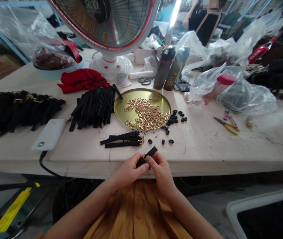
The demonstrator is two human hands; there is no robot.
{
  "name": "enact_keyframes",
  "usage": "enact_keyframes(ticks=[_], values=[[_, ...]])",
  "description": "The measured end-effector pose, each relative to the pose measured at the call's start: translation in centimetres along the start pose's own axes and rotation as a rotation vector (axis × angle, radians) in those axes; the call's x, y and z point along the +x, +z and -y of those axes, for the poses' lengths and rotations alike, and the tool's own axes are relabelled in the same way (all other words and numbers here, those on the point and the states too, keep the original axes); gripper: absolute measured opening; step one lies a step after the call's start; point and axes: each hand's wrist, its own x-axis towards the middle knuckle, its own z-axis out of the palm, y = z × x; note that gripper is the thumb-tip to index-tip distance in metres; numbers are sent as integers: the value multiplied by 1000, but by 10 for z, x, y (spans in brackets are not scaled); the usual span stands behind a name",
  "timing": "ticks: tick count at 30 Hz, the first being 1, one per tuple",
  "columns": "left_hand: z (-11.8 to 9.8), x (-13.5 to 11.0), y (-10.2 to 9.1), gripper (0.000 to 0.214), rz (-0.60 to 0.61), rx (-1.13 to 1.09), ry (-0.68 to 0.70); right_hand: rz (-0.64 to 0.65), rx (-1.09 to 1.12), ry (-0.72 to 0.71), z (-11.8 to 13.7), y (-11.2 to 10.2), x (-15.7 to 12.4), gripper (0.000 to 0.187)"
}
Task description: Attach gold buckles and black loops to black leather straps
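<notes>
Just over the table's front edge, my left hand point(136, 167) and my right hand point(159, 166) are both closed on one black strap point(152, 151). A small gold buckle point(145, 155) sits on the strap between my fingertips. Beyond my hands lie a few black straps with gold buckles point(122, 138), side by side. Small black loops point(171, 141) are scattered to their right. A round gold tray point(118, 114) holds a heap of loose gold buckles point(151, 114). To its left is a pile of plain black straps point(94, 108); one strap end rests over the tray's rim.
A white power bank point(49, 134) with a cable lies left, beside a large heap of buckled straps point(19, 109). A fan point(111, 66), red cloth point(83, 79) and two bottles point(165, 68) stand behind. Yellow-handled pliers point(227, 126) and plastic bags point(246, 89) are right. A person point(203, 25) is in back.
</notes>
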Motion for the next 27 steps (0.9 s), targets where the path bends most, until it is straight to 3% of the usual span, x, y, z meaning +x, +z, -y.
enact_keyframes(ticks=[5, 11, 13, 16, 18, 20, 24, 27], values=[[0, 1, 3, 25, 26, -173, -123, -49, -100, -91, 2, -2, -1, 16], [-4, 4, 3, 23, 74, -324, -196, 3, 73, 69, 3, -3, 1, 21], [-4, 4, 4, 22, 77, -355, -209, -27, -49, -34, 4, -4, -2, 19], [-3, 4, 6, 25, 54, -310, -205, -65, -351, -305, 9, -8, -8, 12], [-4, 2, 6, 28, 25, -243, -192, -55, -460, -389, 12, -11, -9, 5], [-4, 0, 6, 29, 7, -198, -184, -34, -438, -326, 13, -12, -7, 5], [-5, -1, 3, 31, 37, -175, -180, 57, -188, -31, 11, -12, 0, 12], [-6, 0, 1, 32, 32, -89, -166, 81, -97, 52, 11, -11, 3, 15]])
